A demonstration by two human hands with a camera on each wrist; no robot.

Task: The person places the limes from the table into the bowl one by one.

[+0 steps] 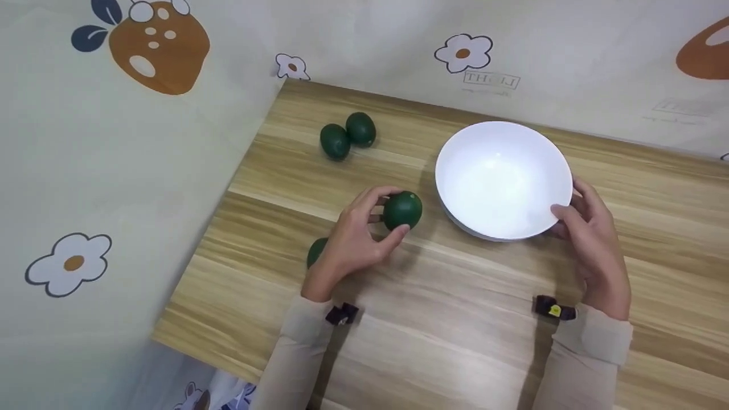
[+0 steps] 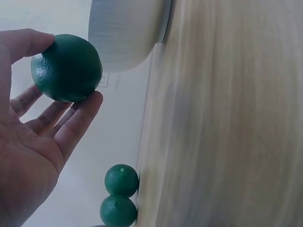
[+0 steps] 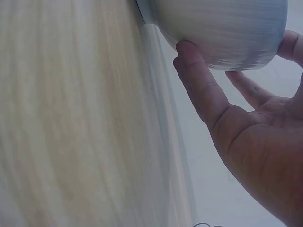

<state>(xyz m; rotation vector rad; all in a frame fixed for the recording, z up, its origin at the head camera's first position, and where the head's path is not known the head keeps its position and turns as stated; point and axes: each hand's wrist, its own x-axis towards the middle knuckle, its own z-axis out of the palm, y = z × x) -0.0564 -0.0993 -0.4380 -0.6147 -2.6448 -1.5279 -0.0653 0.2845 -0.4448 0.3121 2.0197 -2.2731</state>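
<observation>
My left hand pinches a smooth dark green lime between thumb and fingers. In the left wrist view the same lime is held above the table's surface, close to the bowl. A white bowl stands to its right, its inside bare and facing up. My right hand grips the bowl's right side, with the thumb at the rim and the fingers along the outer wall. The right wrist view shows those fingertips against the bowl's underside curve.
Two more limes lie side by side near the table's back left. Another lime is partly hidden behind my left wrist. The wooden table ends at its left edge, and a patterned cloth hangs behind it.
</observation>
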